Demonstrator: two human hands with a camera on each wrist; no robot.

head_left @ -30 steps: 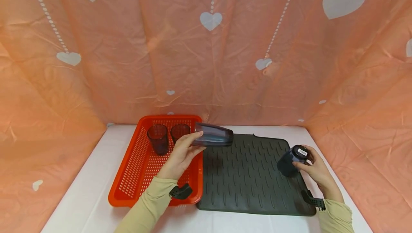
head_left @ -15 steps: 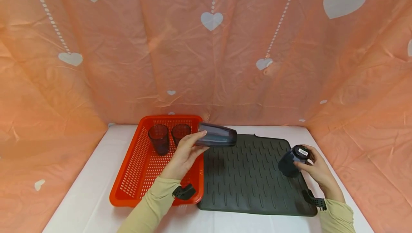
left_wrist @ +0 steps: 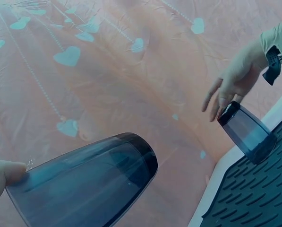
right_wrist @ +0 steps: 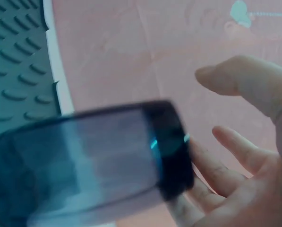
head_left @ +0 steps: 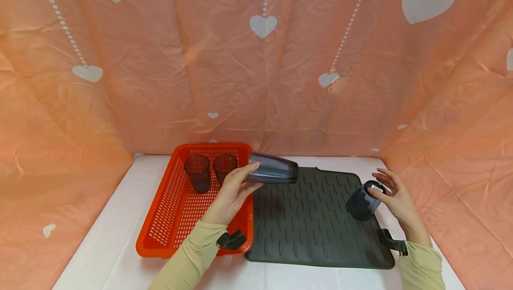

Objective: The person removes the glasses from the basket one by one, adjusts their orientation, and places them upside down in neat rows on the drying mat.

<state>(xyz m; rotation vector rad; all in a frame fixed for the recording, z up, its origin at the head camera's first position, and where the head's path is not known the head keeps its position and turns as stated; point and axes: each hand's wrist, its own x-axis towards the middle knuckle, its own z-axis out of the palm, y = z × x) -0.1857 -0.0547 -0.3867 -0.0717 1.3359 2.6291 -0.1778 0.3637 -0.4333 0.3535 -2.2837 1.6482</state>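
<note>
My left hand (head_left: pixel 234 192) grips a dark tinted drinking glass (head_left: pixel 274 169) near its rim. The glass lies on its side in the air, its thick base (left_wrist: pixel 143 153) pointing right, over the back left of the black ribbed mat (head_left: pixel 304 218). On the mat's right side a second tinted glass (head_left: pixel 362 203) stands upside down, a white label on its upturned base. Beside that base is my right hand (head_left: pixel 398 198), fingers spread and thumb (right_wrist: pixel 221 78) lifted away from the glass, as the right wrist view shows.
An orange perforated basket (head_left: pixel 154 236) stands left of the mat. Inside it, two more tinted glasses, one at the left (head_left: pixel 198 176) and one partly behind my left hand (head_left: pixel 224 165), stand rim up. A peach curtain (head_left: pixel 296 112) hangs behind the white table (head_left: pixel 100 245).
My right hand has let go of the upside-down glass and its fingers have spread and lifted. My left hand, with its glass, has drifted slightly to the right.
</note>
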